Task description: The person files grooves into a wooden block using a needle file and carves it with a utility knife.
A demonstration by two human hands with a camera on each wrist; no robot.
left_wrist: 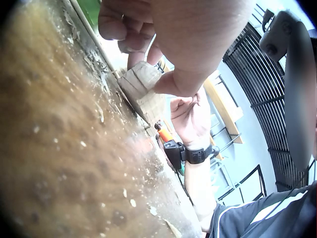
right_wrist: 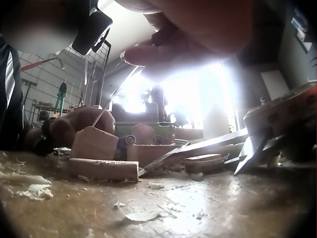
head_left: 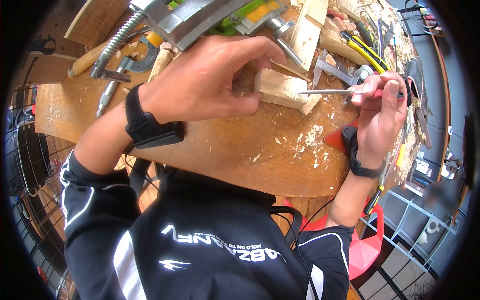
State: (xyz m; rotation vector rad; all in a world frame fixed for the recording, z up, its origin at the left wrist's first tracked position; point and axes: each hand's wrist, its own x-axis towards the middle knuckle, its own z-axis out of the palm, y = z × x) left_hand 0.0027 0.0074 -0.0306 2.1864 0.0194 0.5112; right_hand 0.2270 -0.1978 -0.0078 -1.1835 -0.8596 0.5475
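Observation:
In the head view, my left hand (head_left: 210,80) holds a pale wood block (head_left: 282,89) at its left end, thumb in front and fingers behind. My right hand (head_left: 380,110) grips the red handle (head_left: 392,95) of a tool whose thin metal shaft (head_left: 327,92) meets the block's right end. The left wrist view has the block (left_wrist: 138,82) between the thumb and fingers of my left hand (left_wrist: 183,39). Seen from the right wrist, the block (right_wrist: 94,144) lies over a flat wood piece (right_wrist: 104,169), the shaft touching its top edge.
A vise (head_left: 185,22) stands at the back left beside a micrometer (head_left: 142,57). Behind the block are wood strips (head_left: 308,30) and a caliper (head_left: 332,71). Yellow-handled tools (head_left: 367,52) and wood shavings (head_left: 312,137) lie to the right. The table's front edge (head_left: 240,183) curves near my body.

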